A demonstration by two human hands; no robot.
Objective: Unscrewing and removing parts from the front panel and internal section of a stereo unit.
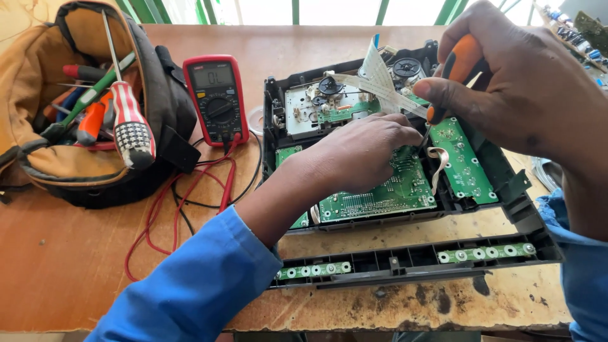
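the left hand (364, 149) lies curled, fingers together, on the green board (386, 190) to steady it in the open black case (506, 183) on the worn wooden table (76, 253), while the right hand (513, 88) pinches an orange screwdriver (459, 63) tip-down beside a pale flat ribbon (380, 79) (meter (216, 98) aside).

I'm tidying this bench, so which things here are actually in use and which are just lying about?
In use:
left hand
right hand
orange-handled screwdriver
green circuit board
opened black device
white ribbon cable

Lying about:
red multimeter
red test leads
tool bag
red-and-white screwdriver
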